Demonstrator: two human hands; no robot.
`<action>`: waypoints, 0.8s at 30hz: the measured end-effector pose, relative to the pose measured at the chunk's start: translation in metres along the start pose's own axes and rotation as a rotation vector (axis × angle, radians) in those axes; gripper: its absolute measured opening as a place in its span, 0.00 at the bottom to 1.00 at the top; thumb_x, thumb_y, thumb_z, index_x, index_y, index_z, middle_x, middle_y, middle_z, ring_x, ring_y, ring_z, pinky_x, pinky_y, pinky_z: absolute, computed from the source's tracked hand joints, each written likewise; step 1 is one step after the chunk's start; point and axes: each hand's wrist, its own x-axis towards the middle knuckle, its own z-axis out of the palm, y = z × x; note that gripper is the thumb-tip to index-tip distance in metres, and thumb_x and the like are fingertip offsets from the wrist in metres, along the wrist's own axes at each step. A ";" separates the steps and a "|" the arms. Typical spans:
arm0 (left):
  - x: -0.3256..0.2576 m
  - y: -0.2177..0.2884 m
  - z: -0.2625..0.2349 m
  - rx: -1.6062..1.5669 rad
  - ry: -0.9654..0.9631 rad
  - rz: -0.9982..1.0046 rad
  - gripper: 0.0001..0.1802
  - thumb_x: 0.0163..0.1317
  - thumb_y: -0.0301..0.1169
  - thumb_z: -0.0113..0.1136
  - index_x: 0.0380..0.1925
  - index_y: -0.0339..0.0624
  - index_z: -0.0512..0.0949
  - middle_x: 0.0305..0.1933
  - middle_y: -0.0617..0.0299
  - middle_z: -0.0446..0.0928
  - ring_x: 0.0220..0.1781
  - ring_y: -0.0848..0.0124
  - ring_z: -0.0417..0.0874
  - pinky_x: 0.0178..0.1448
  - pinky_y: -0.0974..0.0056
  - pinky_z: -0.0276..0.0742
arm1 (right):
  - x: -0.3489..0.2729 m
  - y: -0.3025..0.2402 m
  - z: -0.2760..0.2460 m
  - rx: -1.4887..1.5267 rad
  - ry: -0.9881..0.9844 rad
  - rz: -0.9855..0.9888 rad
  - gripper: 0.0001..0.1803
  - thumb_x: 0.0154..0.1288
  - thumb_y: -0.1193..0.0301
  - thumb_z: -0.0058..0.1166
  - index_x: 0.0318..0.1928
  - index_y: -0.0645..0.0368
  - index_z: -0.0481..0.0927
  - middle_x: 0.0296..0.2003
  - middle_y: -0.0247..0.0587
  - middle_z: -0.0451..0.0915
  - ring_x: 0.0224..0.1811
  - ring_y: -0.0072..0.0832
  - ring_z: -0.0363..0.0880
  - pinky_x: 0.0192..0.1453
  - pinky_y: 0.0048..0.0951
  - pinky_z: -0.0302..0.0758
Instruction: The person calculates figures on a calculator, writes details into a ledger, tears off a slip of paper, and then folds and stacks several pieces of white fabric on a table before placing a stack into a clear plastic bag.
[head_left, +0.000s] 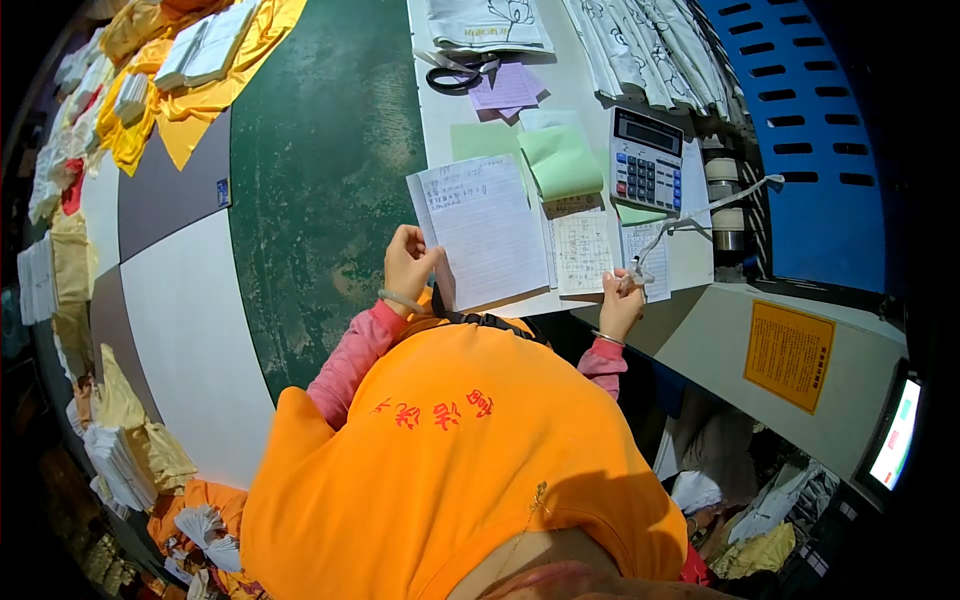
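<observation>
My left hand (408,265) pinches the left edge of a lined white notepad (485,245), which has a few handwritten lines near its top. Lower right of the pad, the fingers of my right hand (622,302) close on a slim, clear-and-white pen-like thing (637,273). A white cord (712,207) runs from it up toward the blue panel. Between the pad and my right hand lies a filled-in paper form (582,255). Above that form, a curled light green sheet (562,163) rests beside a grey calculator (645,160).
Black-handled scissors (452,78) and purple slips (503,88) lie beyond the pad. Folded white printed cloth (640,50) is at the far right, beside a slotted blue plastic panel (815,190). A green surface (310,150) stretches left, with piled fabrics (140,80) past it.
</observation>
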 end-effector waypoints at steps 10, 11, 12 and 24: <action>0.017 0.039 0.014 0.321 0.102 0.185 0.15 0.43 0.29 0.56 0.32 0.40 0.67 0.20 0.58 0.70 0.20 0.66 0.73 0.27 0.66 0.70 | 0.002 0.019 0.010 -0.116 -0.066 0.080 0.15 0.49 0.70 0.59 0.38 0.62 0.77 0.33 0.44 0.76 0.33 0.36 0.74 0.38 0.32 0.70; 0.019 0.031 0.015 0.317 0.115 0.170 0.15 0.43 0.29 0.56 0.33 0.40 0.67 0.20 0.57 0.70 0.21 0.63 0.74 0.28 0.65 0.70 | 0.000 0.020 0.009 -0.239 0.025 -0.128 0.16 0.48 0.71 0.59 0.40 0.61 0.76 0.35 0.45 0.73 0.38 0.38 0.73 0.41 0.35 0.69; 0.021 0.025 0.015 0.287 0.080 0.093 0.16 0.44 0.28 0.59 0.34 0.39 0.67 0.21 0.62 0.70 0.20 0.73 0.71 0.25 0.68 0.68 | -0.003 0.000 0.007 -0.280 0.027 -0.108 0.18 0.47 0.72 0.59 0.41 0.61 0.74 0.36 0.45 0.71 0.40 0.39 0.71 0.44 0.37 0.67; 0.021 0.012 -0.041 0.252 0.256 -0.055 0.30 0.49 0.36 0.60 0.50 0.36 0.62 0.26 0.56 0.76 0.28 0.63 0.78 0.34 0.63 0.73 | -0.008 -0.044 0.040 -0.127 -0.291 -0.414 0.13 0.50 0.71 0.58 0.38 0.61 0.75 0.12 0.35 0.63 0.14 0.31 0.62 0.23 0.32 0.62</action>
